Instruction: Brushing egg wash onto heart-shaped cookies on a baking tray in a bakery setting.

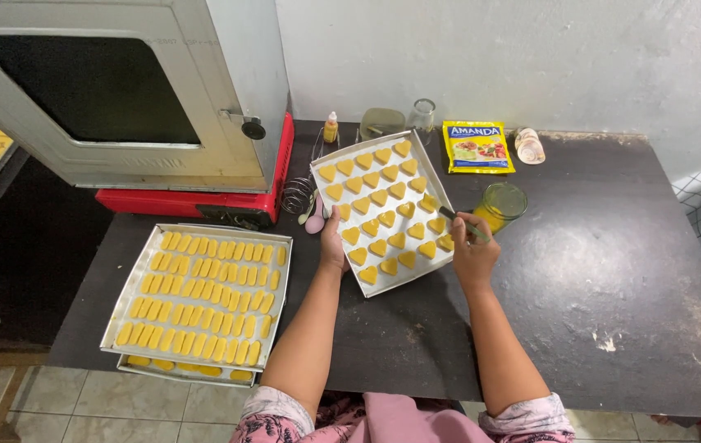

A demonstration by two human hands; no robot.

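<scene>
A metal tray [323, 170] of yellow heart-shaped cookies [378, 198] is lying angled on the dark tabletop [596, 271], turned toward the person so that each row can be reached. Its left edge is being steadied by the left hand [333, 243], whose grip is pressed against the rim rather than wrapped round it. A thin brush [463, 223] is being pinched in the right hand [473, 254], the tip lowered onto the hearts at the tray's right edge. A glass of yellow liquid [501, 203] is being kept just beside that hand, within easy dipping reach. Two stacked trays of oblong cookies [203, 295] are sitting apart, left of the arms.

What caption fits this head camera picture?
Left hand steadies a tray of heart-shaped cookies while right hand holds a brush.
</scene>
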